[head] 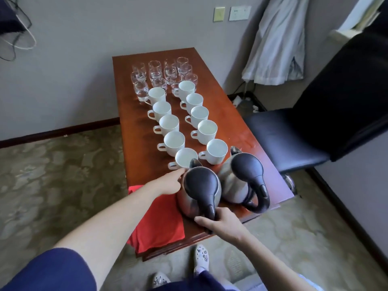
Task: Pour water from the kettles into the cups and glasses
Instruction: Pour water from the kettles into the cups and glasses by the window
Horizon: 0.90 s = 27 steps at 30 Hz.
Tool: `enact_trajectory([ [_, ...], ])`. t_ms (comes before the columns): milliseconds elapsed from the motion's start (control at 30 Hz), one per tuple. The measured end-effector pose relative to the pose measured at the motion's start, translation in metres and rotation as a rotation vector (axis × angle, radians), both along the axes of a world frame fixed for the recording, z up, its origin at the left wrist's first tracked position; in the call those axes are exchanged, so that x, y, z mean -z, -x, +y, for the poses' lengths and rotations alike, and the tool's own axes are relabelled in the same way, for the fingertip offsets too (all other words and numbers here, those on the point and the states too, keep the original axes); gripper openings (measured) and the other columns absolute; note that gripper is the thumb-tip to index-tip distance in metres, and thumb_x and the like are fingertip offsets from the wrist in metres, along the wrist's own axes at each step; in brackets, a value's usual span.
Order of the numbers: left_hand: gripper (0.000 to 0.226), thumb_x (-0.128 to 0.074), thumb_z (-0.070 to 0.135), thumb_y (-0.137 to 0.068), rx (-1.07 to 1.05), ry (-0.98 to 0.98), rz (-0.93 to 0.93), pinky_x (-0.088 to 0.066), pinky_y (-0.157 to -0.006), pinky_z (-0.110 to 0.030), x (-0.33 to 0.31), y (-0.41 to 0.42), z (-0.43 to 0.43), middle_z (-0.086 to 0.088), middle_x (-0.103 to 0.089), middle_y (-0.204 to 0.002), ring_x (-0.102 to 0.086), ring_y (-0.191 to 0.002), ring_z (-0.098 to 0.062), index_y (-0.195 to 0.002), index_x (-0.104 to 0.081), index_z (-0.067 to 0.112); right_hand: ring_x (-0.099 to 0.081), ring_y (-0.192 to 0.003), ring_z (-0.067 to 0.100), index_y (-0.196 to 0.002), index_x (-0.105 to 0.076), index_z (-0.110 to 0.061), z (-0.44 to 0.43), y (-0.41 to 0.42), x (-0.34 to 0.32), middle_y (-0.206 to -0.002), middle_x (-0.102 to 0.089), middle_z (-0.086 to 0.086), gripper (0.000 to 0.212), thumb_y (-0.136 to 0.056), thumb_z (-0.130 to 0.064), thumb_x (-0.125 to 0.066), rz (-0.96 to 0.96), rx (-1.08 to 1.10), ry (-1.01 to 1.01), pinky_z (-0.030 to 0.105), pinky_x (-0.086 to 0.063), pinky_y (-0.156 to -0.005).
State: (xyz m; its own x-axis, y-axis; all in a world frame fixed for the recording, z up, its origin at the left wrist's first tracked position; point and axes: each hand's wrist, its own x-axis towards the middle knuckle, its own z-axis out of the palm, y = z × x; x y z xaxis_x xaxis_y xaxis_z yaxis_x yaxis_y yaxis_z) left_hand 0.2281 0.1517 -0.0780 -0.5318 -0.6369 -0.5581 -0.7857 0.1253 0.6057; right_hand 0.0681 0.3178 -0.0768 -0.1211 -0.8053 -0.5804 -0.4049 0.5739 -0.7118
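Two steel kettles with black lids and handles stand at the near end of a brown wooden table (210,66). My right hand (220,222) grips the handle of the left kettle (199,190). My left hand (170,181) rests with straight fingers against that kettle's left side, next to the nearest white cup (185,158). The right kettle (241,177) stands untouched. White cups run away from me in two rows, such as one in the right row (216,151). Several clear glasses (155,73) stand at the far end.
A red cloth (157,223) lies on the table's near left corner and hangs over the edge. A black chair (304,131) stands close to the table's right side. Grey walls lie behind, patterned carpet around. My shoes (200,257) are just below the table's near edge.
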Motion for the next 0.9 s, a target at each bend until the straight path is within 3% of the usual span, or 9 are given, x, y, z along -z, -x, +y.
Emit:
enact_trajectory([
  [67,0.076,-0.036,-0.005,-0.084,-0.006,-0.021,0.002,-0.033,-0.112,-0.034,0.003,0.000,0.000,0.001,-0.043,-0.150,-0.039,-0.137,-0.021,-0.150,-0.033,0.033,-0.064,-0.056,0.009,-0.075,-0.067,-0.004,-0.001,-0.003,0.008,-0.066,-0.070,0.011,0.043,-0.065,-0.045,-0.074,-0.034,0.031,0.023,0.040,-0.055,-0.066],
  [133,0.077,-0.036,-0.003,-0.082,-0.038,-0.044,0.015,-0.031,-0.115,-0.036,0.005,-0.001,-0.002,0.002,-0.042,-0.151,-0.037,-0.139,-0.021,-0.149,-0.034,0.036,-0.060,-0.056,0.013,-0.072,-0.062,-0.004,0.001,-0.005,0.012,-0.065,-0.067,0.014,0.035,-0.065,-0.037,-0.071,-0.085,0.072,0.073,0.045,-0.052,-0.063],
  [233,0.082,-0.036,-0.003,-0.077,-0.082,-0.071,0.046,-0.035,-0.114,-0.038,0.004,-0.002,-0.003,0.001,-0.045,-0.149,-0.040,-0.136,-0.021,-0.148,-0.035,0.038,-0.047,-0.060,0.014,-0.068,-0.053,-0.016,0.002,-0.004,0.008,-0.061,-0.051,0.002,0.015,-0.074,-0.020,-0.066,-0.198,0.143,0.167,0.038,-0.039,-0.059],
  [300,0.084,-0.035,-0.002,-0.072,-0.120,-0.077,0.095,-0.043,-0.107,-0.038,0.001,-0.003,-0.001,0.002,-0.051,-0.142,-0.047,-0.129,-0.018,-0.144,-0.041,0.041,-0.043,-0.063,0.014,-0.071,-0.051,-0.012,0.001,0.001,0.004,-0.064,-0.047,0.002,0.015,-0.079,-0.010,-0.064,-0.244,0.135,0.220,0.035,-0.036,-0.060],
  [467,0.082,-0.037,-0.012,-0.078,-0.171,-0.081,0.182,-0.044,-0.080,-0.014,-0.013,-0.001,0.003,0.002,-0.051,-0.133,-0.049,-0.117,-0.011,-0.144,-0.043,0.036,-0.043,-0.064,0.014,-0.073,-0.048,-0.001,0.000,0.015,-0.008,-0.066,-0.046,0.005,0.019,-0.079,-0.011,-0.063,-0.285,0.123,0.283,0.031,-0.036,-0.059],
  [633,0.077,-0.042,-0.014,-0.077,-0.178,-0.041,0.288,-0.049,-0.095,-0.031,-0.025,-0.007,0.003,-0.005,-0.062,-0.128,-0.057,-0.117,-0.020,-0.143,-0.048,0.026,-0.047,-0.061,0.016,-0.073,-0.049,0.006,-0.009,0.023,-0.031,-0.064,-0.049,0.008,0.023,-0.073,-0.014,-0.061,-0.304,0.121,0.295,0.029,-0.040,-0.056],
  [733,0.077,-0.042,-0.016,-0.080,-0.175,-0.074,0.303,-0.051,-0.075,-0.016,-0.038,-0.011,0.000,0.005,-0.066,-0.110,-0.061,-0.093,-0.002,-0.145,-0.044,0.025,-0.048,-0.058,0.014,-0.073,-0.050,0.008,-0.014,0.017,-0.044,-0.063,-0.052,0.008,0.024,-0.075,-0.012,-0.062,-0.292,0.137,0.313,0.023,-0.041,-0.053],
  [800,0.077,-0.041,-0.018,-0.079,-0.152,-0.079,0.299,-0.045,-0.064,-0.017,-0.044,-0.015,-0.008,0.009,-0.062,-0.087,-0.055,-0.072,0.001,-0.142,-0.047,0.025,-0.048,-0.056,0.014,-0.069,-0.054,0.002,-0.018,0.009,-0.052,-0.062,-0.053,0.010,0.014,-0.081,-0.001,-0.061,-0.275,0.174,0.321,0.021,-0.040,-0.050],
  [900,0.079,-0.043,-0.017,-0.077,-0.102,-0.079,0.302,-0.049,-0.076,-0.028,-0.047,-0.025,-0.017,0.003,-0.065,-0.100,-0.057,-0.088,-0.008,-0.143,-0.048,0.026,-0.050,-0.057,0.020,-0.069,-0.057,0.000,-0.020,-0.005,-0.057,-0.061,-0.056,0.014,0.016,-0.084,0.005,-0.058,-0.231,0.260,0.340,0.025,-0.040,-0.050],
])
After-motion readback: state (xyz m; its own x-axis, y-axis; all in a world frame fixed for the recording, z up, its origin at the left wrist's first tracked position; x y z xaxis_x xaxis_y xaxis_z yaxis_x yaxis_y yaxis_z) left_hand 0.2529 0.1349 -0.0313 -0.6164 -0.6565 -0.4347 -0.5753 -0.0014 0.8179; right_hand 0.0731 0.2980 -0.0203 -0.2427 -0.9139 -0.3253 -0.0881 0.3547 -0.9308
